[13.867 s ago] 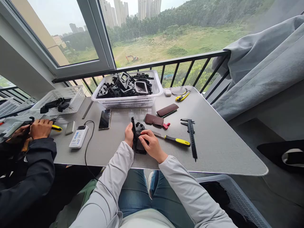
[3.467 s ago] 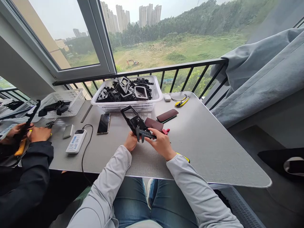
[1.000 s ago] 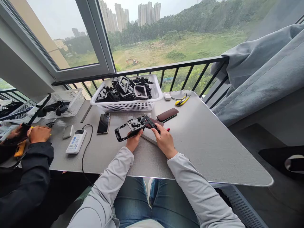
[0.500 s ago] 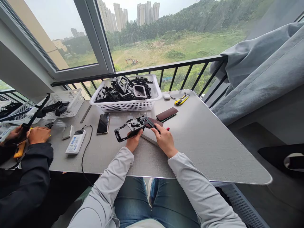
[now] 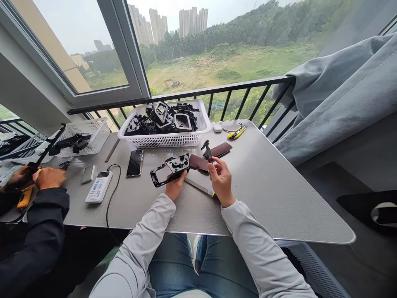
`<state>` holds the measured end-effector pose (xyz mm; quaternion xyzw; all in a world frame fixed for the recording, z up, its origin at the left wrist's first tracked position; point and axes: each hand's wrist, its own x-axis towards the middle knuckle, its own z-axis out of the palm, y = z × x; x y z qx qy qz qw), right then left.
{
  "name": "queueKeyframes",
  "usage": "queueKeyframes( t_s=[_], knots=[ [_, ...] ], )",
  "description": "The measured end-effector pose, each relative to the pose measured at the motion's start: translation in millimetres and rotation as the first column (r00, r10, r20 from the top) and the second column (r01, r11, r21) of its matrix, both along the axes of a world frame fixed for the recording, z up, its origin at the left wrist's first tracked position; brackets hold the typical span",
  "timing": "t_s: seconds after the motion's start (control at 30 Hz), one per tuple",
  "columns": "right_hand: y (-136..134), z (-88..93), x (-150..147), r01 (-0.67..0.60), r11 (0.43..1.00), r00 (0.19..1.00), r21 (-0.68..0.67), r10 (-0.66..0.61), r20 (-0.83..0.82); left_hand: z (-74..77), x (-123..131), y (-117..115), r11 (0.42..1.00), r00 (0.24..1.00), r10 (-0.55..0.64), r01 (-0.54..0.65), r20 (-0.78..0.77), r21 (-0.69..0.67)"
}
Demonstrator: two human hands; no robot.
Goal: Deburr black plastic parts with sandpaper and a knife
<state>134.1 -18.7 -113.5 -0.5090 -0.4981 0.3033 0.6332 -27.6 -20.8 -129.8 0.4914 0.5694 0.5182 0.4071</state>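
My left hand (image 5: 176, 186) grips a black plastic housing (image 5: 171, 169) with a rectangular opening, tilted above the table. To its right, my right hand (image 5: 221, 182) pinches a small black tool (image 5: 207, 151) with jaws at its upper end, like a caliper; it stands upright and apart from the housing. Behind the tool lies a dark red case (image 5: 221, 149), with another dark red piece (image 5: 198, 162) nearer the housing. A flat grey bar (image 5: 198, 186) lies on the table between my hands.
A white basket (image 5: 167, 141) of black parts stands at the back. Left are a phone (image 5: 134, 162), a white power bank (image 5: 99, 187) with a cable and a co-worker's hands (image 5: 51, 178). A yellow cutter (image 5: 237, 132) lies back right, on the grey table (image 5: 273, 194).
My right hand has moved slightly right and down, taking the black tool away from the housing and turning it upright. My left hand still holds the housing in nearly the same place.
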Motion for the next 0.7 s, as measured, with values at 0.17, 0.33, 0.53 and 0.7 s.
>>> queueKeyframes(
  t_s=[0.17,0.33,0.53,0.7],
  knots=[
    [-2,4.1,-5,-0.074,0.997,0.970,0.037,0.081,-0.231,1.7,1,-1,0.999,0.999,0.030,-0.030,0.018,0.024],
    [0,14.1,2,0.122,0.982,0.911,0.146,-0.052,-0.410,-3.1,-1,1,0.999,0.999,0.022,-0.023,0.035,0.045],
    [-11,26.9,14,-0.559,0.828,0.703,-0.039,0.448,-0.552,-6.7,-2,6,0.988,0.988,0.127,-0.134,0.085,0.076],
    [-33,21.1,10,-0.896,0.350,0.445,-0.274,0.681,-0.582,-10.7,-10,12,0.954,0.960,0.261,-0.272,0.099,0.123]
  ],
)
